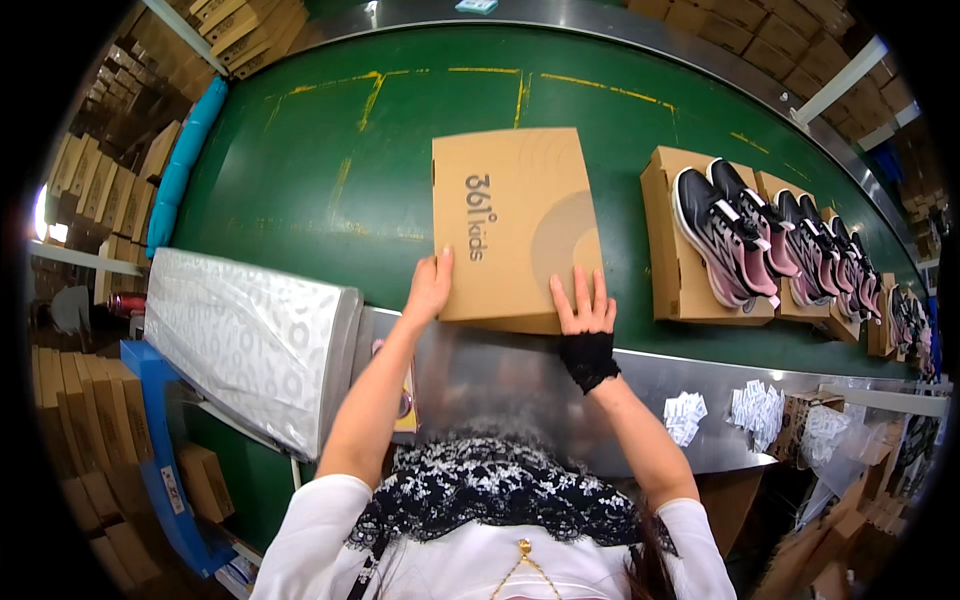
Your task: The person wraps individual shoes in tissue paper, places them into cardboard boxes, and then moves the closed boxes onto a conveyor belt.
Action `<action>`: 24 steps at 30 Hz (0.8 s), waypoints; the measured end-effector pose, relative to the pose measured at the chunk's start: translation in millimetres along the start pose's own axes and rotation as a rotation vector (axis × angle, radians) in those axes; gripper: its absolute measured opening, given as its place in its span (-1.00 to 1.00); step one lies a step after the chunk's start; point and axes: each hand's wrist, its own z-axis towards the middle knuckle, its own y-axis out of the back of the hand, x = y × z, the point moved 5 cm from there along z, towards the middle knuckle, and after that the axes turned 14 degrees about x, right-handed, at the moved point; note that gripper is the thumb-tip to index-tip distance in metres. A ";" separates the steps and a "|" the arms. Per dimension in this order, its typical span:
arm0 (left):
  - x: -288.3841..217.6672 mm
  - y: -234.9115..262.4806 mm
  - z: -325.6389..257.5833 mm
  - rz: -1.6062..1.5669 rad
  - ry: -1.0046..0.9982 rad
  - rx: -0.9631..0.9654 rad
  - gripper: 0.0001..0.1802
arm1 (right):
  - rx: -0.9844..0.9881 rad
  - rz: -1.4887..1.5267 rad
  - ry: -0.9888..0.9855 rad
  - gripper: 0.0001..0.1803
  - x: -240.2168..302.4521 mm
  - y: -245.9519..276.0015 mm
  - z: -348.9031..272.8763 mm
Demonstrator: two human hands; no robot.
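Note:
A closed brown cardboard shoebox (pixel 510 220) with dark print and a pale circle on its lid lies in front of me, at the near edge of the green belt. My left hand (pixel 430 288) grips its near left side, fingers bent against the edge. Spread out flat, the fingers of my right hand (pixel 583 305) rest on the near right part of the lid; a black cuff wraps that wrist. To the right, a pair of black and pink sneakers (pixel 725 240) sits on another shoebox (pixel 660 250).
More boxes topped with sneakers (pixel 812 250) line the belt (pixel 300 190) at right. Patterned wrapping paper sheets (pixel 245 340) are stacked at near left. Small white packets (pixel 685 417) lie on the metal ledge (pixel 640 380). A blue padded tube (pixel 188 165) borders the belt's left end.

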 end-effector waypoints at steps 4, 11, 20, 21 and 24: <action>11.8 5.6 8.9 -0.795 0.085 0.209 -0.37 | 0.097 0.100 0.033 -0.39 -3.7 35.6 18.0; -79.0 9.8 -61.6 -1.073 0.123 0.311 -0.31 | -0.148 0.277 0.112 -0.26 -19.3 136.6 48.4; -54.9 95.1 -203.1 -1.297 -0.338 -0.085 -0.37 | 0.024 0.507 0.060 -0.50 -55.1 67.5 -31.6; -43.6 104.6 -225.8 -1.313 -0.393 -0.162 -0.38 | 0.058 0.538 0.059 -0.51 -57.1 56.3 -40.9; -7.8 115.9 -287.8 -1.361 -0.508 -0.400 -0.42 | 0.135 0.586 0.050 -0.54 -67.8 26.7 -62.8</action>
